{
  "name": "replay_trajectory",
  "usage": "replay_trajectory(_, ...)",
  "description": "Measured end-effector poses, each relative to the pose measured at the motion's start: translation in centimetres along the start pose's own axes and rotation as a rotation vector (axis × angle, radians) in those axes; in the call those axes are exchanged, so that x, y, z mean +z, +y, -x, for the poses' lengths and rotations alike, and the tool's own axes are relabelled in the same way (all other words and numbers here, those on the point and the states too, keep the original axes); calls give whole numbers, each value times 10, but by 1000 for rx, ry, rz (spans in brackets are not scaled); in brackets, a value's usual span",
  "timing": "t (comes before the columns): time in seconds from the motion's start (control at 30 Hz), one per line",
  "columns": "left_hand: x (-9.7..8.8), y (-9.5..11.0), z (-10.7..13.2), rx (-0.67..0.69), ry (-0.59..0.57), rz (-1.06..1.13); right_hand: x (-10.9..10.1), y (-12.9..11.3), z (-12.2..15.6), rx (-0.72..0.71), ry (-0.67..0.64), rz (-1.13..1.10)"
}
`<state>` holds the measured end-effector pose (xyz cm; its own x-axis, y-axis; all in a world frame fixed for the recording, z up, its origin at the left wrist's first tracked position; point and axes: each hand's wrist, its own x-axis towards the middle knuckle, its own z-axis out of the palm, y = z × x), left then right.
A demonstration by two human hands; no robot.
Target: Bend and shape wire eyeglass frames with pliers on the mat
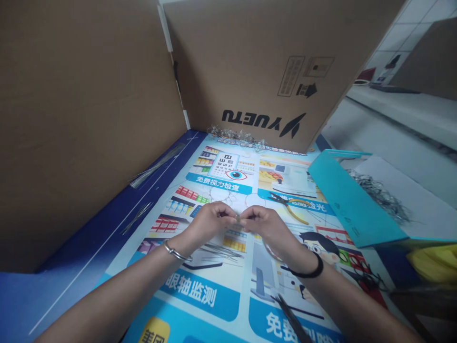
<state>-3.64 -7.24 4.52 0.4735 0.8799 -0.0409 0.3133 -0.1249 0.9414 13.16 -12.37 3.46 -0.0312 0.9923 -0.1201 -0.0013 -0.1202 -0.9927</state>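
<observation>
My left hand and my right hand meet over the printed mat. Thumb and forefinger of each are pinched together on a small item, too small to make out. Faint thin strands loop on the mat just beyond the fingertips. Beside my left wrist lies a loose bunch of thin straight wires. Yellow-handled pliers rest beyond my right hand. Under my right wrist, part of a round rim shows. A dark pointed tool lies nearer, cut off by the lower edge.
Tall cardboard panels stand at the left and back. Tangled silvery scraps lie along the back panel's foot. A turquoise box at right holds a wire tangle. More wire bundles lie at left, yellow material at right.
</observation>
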Motion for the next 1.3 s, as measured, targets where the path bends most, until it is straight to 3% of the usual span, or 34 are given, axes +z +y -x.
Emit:
replay_trajectory(0.17,5,-2,0,-97,-26,276,3,-1,1,25,18,-67)
replay_trajectory(0.37,9,-2,2,-136,-37,427,7,-1,2,51,20,-135)
replay_trajectory(0.73,11,-5,3,-98,-41,388,10,-1,2,57,55,-150)
replay_trajectory(0.9,5,-6,0,-88,-54,267,7,-2,1,41,17,-87)
replay_trajectory(1.0,-9,-7,-5,-79,-83,64,0,-7,1,-7,-56,186)
replay_trajectory(1.13,-32,-9,-12,84,-87,-308,-4,-18,10,-183,-228,899)
replay_trajectory(1.23,-41,-14,-15,190,-88,-516,2,-22,21,-210,-365,1345)
replay_trajectory(1.3,-41,-19,-15,224,-107,-597,10,-21,29,-233,-405,1526)
